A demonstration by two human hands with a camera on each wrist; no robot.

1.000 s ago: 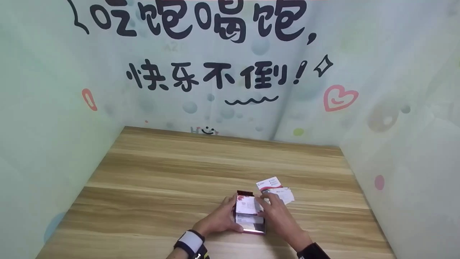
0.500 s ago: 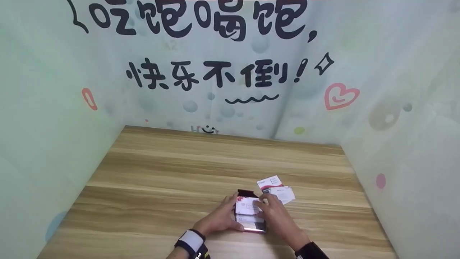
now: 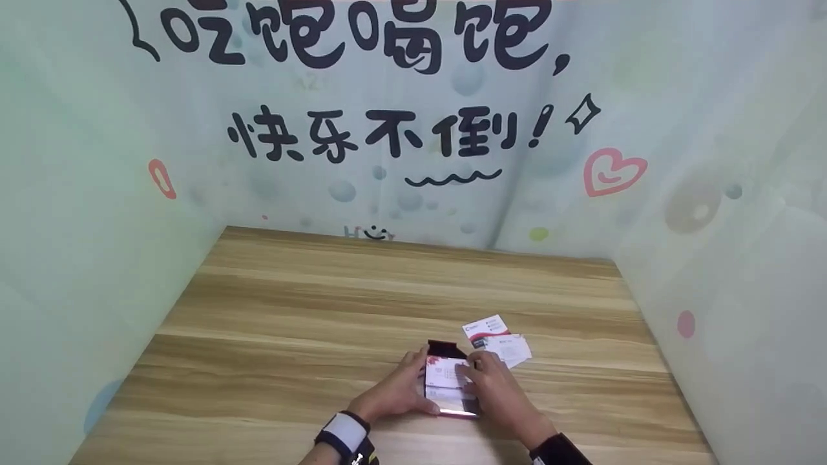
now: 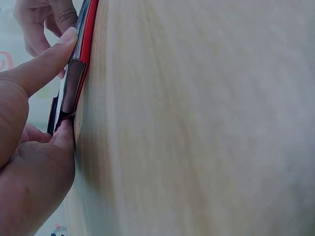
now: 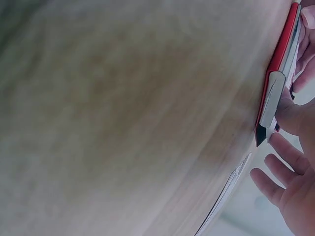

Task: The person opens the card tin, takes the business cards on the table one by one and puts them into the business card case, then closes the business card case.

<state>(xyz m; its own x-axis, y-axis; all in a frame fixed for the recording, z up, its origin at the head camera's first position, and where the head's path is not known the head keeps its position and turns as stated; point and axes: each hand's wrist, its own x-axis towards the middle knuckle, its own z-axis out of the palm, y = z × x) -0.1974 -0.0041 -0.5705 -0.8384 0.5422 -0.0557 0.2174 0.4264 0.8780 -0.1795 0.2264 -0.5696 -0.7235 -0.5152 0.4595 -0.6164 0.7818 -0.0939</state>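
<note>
A business card case (image 3: 457,407), red outside with a dark flap folded out at its far end, lies on the wooden table. My left hand (image 3: 397,387) grips its left side, and the left thumb (image 4: 51,61) presses along the near edge in the left wrist view. Over the case's far half is a white business card (image 3: 442,374) with a red flower print. Its right side is pinched by my right hand (image 3: 507,394), the thumb on the card and the other fingers (image 5: 280,169) spread. Below that card, a second white card (image 3: 442,392) shows in the case.
Two loose business cards, one with a red band (image 3: 484,327) and one mostly white (image 3: 510,349), overlap on the table just beyond my right hand. A printed fabric wall (image 3: 413,206) rises behind the table (image 3: 291,290), with side walls left and right.
The flowered card has slid slightly toward the near end of the case, and more of the dark lining shows beyond it. My left hand has stayed in place.
</note>
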